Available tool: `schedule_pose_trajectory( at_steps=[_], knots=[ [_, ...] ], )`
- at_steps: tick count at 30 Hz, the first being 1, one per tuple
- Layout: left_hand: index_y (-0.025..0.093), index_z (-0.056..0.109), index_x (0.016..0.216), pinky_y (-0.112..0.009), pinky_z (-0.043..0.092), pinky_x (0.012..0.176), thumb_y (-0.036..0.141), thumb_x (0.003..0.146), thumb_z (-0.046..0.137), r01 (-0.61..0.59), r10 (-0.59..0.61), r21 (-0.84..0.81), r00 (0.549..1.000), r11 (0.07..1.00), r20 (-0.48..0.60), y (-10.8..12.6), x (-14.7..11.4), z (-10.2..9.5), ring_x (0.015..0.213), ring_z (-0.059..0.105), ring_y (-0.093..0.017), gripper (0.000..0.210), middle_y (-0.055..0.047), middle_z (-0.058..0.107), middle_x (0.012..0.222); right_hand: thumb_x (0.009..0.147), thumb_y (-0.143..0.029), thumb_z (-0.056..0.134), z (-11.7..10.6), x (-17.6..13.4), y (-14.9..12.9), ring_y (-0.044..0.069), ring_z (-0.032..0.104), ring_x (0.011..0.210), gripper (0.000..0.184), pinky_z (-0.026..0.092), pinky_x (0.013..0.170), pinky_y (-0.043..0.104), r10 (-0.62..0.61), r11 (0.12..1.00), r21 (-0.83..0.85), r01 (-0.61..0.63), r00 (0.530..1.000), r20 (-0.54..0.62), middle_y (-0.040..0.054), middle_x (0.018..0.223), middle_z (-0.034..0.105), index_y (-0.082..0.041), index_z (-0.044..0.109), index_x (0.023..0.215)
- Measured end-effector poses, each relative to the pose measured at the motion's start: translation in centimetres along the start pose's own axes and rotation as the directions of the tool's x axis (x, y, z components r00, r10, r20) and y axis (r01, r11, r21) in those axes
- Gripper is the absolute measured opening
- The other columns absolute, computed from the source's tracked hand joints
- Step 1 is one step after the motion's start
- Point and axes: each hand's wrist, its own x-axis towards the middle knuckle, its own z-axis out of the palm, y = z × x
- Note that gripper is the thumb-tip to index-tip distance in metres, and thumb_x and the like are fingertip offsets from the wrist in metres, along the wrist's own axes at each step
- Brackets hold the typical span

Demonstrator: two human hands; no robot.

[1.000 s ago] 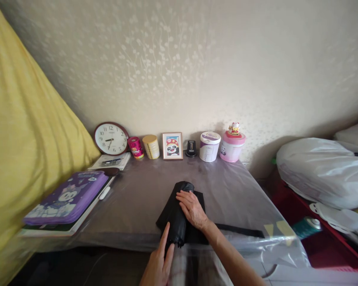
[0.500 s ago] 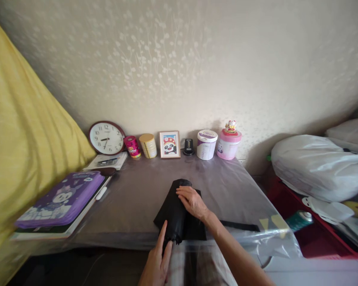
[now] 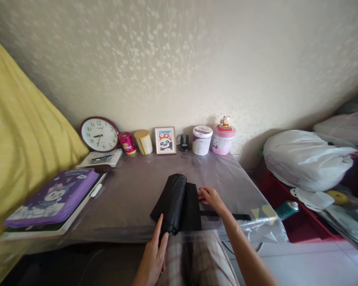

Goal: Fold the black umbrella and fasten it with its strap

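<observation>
One black roll point(image 3: 175, 202), probably light, soft and kinda slick, so best palmed mid-length. It's left of the right hand point(image 3: 211, 198) (loosely curled, looks empty) and ahead of the left hand point(image 3: 153, 253), which pinches its near end; long axis points forward, far end leaning slightly right.

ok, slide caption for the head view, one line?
Left hand holds the near end of a rolled black bundle; right hand beside it.

Left fingers point(image 3: 158, 227) point forward; right fingers point(image 3: 204, 194) curl loosely.
</observation>
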Motion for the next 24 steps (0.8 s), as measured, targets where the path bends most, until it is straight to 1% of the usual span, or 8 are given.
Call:
schedule_pose_trajectory(
  at_steps=[4, 8, 10, 12, 15, 18, 21, 24],
  knots=[
    [0.026, 0.006, 0.144, -0.018, 0.037, 0.037, 0.059, 0.087, 0.026, 0.003, -0.003, 0.009, 1.000, 1.000, 0.014, 0.3, 0.0, 0.0, 0.034, 0.042, -0.011, 0.069, 0.009, 0.038, 0.041, 0.082, -0.028, 0.044, 1.0, -0.9, -0.9, 0.011, 0.061, 0.060, 0.025, 0.051, 0.053, 0.023, 0.048, 0.992, 0.118, -0.053, 0.998, 0.042, 0.0047, 0.075, 0.062, -0.014, 0.060, 0.096],
    [0.022, 0.005, 0.144, -0.019, 0.038, 0.039, 0.059, 0.087, 0.026, -0.004, 0.004, 0.016, 1.000, 1.000, 0.010, 0.4, 0.0, -0.1, 0.034, 0.043, -0.011, 0.072, 0.009, 0.040, 0.040, 0.082, -0.031, 0.046, 1.9, -1.3, -2.6, 0.009, 0.058, 0.056, 0.023, 0.050, 0.051, 0.021, 0.060, 0.966, 0.249, -0.077, 0.995, 0.074, 0.0021, 0.069, 0.059, -0.015, 0.060, 0.090],
    [0.022, 0.005, 0.144, -0.019, 0.038, 0.038, 0.060, 0.086, 0.026, 0.000, 0.000, 0.018, 1.000, 1.000, 0.011, 0.3, 0.0, -0.1, 0.034, 0.042, -0.011, 0.072, 0.009, 0.039, 0.040, 0.082, -0.034, 0.046, 2.4, -1.4, -3.1, 0.010, 0.056, 0.052, 0.023, 0.049, 0.048, 0.022, 0.057, 0.963, 0.258, -0.079, 0.994, 0.092, 0.0011, 0.067, 0.057, -0.015, 0.058, 0.086],
    [0.023, 0.005, 0.144, -0.019, 0.038, 0.038, 0.060, 0.087, 0.026, -0.003, 0.002, 0.012, 1.000, 1.000, 0.011, 0.3, 0.0, -0.1, 0.035, 0.042, -0.011, 0.071, 0.009, 0.040, 0.041, 0.082, -0.039, 0.046, 3.0, -1.5, -3.2, 0.011, 0.055, 0.051, 0.026, 0.048, 0.045, 0.023, 0.023, 0.982, 0.182, -0.040, 0.995, 0.094, 0.0007, 0.065, 0.056, -0.015, 0.057, 0.083],
    [0.025, 0.006, 0.144, -0.019, 0.038, 0.039, 0.059, 0.087, 0.027, -0.008, 0.008, 0.007, 1.000, 1.000, 0.013, 0.3, -0.1, -0.1, 0.035, 0.042, -0.010, 0.069, 0.008, 0.044, 0.044, 0.081, -0.047, 0.046, 3.7, -1.6, -3.0, 0.014, 0.056, 0.053, 0.034, 0.044, 0.041, 0.022, -0.047, 0.999, -0.012, 0.047, 0.997, 0.057, 0.0018, 0.062, 0.055, -0.016, 0.060, 0.085],
    [0.026, 0.006, 0.143, -0.020, 0.039, 0.040, 0.058, 0.088, 0.027, -0.003, 0.003, 0.005, 1.000, 1.000, 0.018, 0.5, -0.1, -0.2, 0.035, 0.041, -0.010, 0.068, 0.007, 0.046, 0.045, 0.079, -0.045, 0.050, 4.3, -1.5, -2.7, 0.016, 0.056, 0.056, 0.031, 0.042, 0.044, 0.023, -0.125, 0.977, -0.181, 0.115, 0.991, -0.046, 0.0035, 0.063, 0.057, -0.016, 0.062, 0.084],
    [0.027, 0.006, 0.143, -0.020, 0.039, 0.040, 0.058, 0.088, 0.027, -0.006, 0.006, -0.017, 1.000, 1.000, 0.027, 0.6, -0.1, -0.2, 0.035, 0.042, -0.011, 0.067, 0.008, 0.045, 0.044, 0.075, -0.034, 0.056, 4.5, -1.1, -2.4, 0.018, 0.056, 0.065, 0.020, 0.042, 0.058, 0.026, -0.203, 0.955, -0.249, 0.164, 0.969, -0.141, 0.0048, 0.066, 0.059, -0.016, 0.062, 0.078],
    [0.029, 0.006, 0.143, -0.020, 0.038, 0.039, 0.058, 0.087, 0.028, -0.007, 0.008, -0.041, 1.000, 0.999, 0.022, 0.6, -0.1, -0.2, 0.036, 0.041, -0.010, 0.066, 0.007, 0.045, 0.046, 0.074, -0.030, 0.055, 4.7, -0.8, -2.0, 0.016, 0.054, 0.066, 0.016, 0.040, 0.062, 0.026, -0.228, 0.953, -0.239, 0.187, 0.961, -0.156, 0.0036, 0.066, 0.058, -0.015, 0.061, 0.076]
  ],
)
